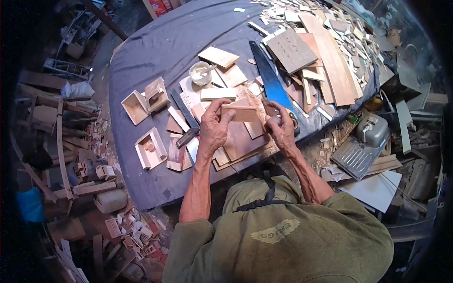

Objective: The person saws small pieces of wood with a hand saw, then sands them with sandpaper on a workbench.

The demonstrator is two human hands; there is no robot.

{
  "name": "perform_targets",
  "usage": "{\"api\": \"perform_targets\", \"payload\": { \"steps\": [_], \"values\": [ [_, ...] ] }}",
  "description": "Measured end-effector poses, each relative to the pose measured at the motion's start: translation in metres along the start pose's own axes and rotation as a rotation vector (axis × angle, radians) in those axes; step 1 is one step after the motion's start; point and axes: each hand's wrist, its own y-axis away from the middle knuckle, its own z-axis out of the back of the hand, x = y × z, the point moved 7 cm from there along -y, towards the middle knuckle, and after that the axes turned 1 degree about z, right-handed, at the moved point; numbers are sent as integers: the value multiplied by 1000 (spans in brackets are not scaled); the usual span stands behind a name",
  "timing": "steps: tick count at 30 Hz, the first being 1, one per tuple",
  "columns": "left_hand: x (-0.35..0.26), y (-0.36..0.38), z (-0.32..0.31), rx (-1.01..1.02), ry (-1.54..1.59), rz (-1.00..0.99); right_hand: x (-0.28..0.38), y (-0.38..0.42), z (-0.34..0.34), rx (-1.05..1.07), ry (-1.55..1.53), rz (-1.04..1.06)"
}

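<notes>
My left hand (215, 126) grips a small wooden board (240, 113) by its left end, holding it over the work pieces. To its right, my right hand (282, 127) is closed with thumb and fingers on a small brown wood piece (270, 111), held apart from the board. Below both hands lies a flat brown panel (241, 141) near the table's front edge. A hammer (188, 136) rests just left of my left wrist. The blue blade of a handsaw (271, 78) runs away behind my right hand, which partly hides its handle.
A tub of white paste (201, 74) with a stick in it stands behind my left hand. Small open wooden boxes (151, 147) sit at the left. Loose boards (325, 59) and many offcuts are heaped at the right on the cloth-covered table (155, 52).
</notes>
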Motion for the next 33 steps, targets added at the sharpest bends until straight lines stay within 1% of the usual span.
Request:
{"api": "perform_targets", "payload": {
  "steps": [2,3,6,7,10,11,14,15,17,18,19,21,22,23,24,26,27,28,30,32,33],
  "values": [
    [8,0,2,-42,115,21,-7,-3,5,2,161,42],
    [12,1,3,-55,121,33,-1,-4,4,9,218,50],
    [24,3,5,-117,156,47,-5,-17,-5,26,474,231],
    [26,4,5,-157,175,36,-9,-23,-8,111,530,66],
    [20,8,0,-223,167,-15,-23,-41,-17,119,699,129],
    [18,10,0,-238,151,-34,-32,-47,-18,175,770,66],
    [19,13,1,-311,29,-37,-36,-58,-21,151,857,255],
    [23,13,1,-299,23,-4,-32,-61,-22,168,887,232],
    [37,17,3,-283,11,63,-39,-66,-22,142,946,385],
    [46,21,5,-321,64,73,-41,-67,-24,129,971,464],
    [59,26,5,-356,116,82,-31,-66,-25,176,1062,403],
    [75,31,5,-424,186,79,-16,-57,-29,104,1052,481],
    [84,33,6,-467,285,155,-7,-54,-29,62,1050,519],
    [94,37,5,-504,386,235,6,-47,-28,8,960,592],
    [97,40,1,-536,488,317,4,-47,-30,121,740,444],
    [97,42,-5,-540,654,372,-5,-41,-41,320,292,143],
    [100,41,-8,-558,717,388,-14,-39,-53,413,116,78],
    [103,41,-11,-575,780,403,2,-31,-65,462,-53,78],
    [112,45,-22,-531,904,446,-3,-27,-78,439,-137,52],
    [112,48,-31,-453,1009,475,-8,-26,-84,497,-274,-104],
    [100,49,-34,-428,963,512,-9,-24,-88,526,-342,-183]
  ]
}}
